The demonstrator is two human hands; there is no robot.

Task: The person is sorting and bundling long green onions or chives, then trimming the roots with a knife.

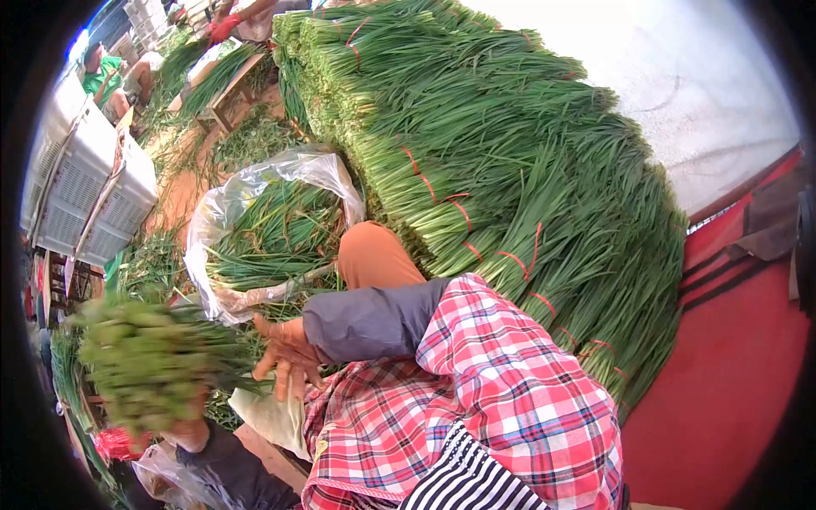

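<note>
At the lower left, a thick bunch of garlic chives [149, 361] is held up in my left hand [189, 432]. The bunch is blurred by motion and hides most of my fingers. Just right of its leaf ends, my right hand [287, 355] has its fingers spread and holds nothing. Beyond that hand stands a round container lined with a clear plastic bag [200, 246], with loose green leaves [280, 225] in it. A large heap of chive bundles [518, 170], tied with red bands, lies to my right.
White plastic crates [102, 183] are stacked at the left. Farther back, a low wooden bench [228, 106] bears chives, near a person in a green top [104, 78] and another person's red glove [223, 30]. Loose leaves litter the ground. Something red [117, 444] lies at lower left.
</note>
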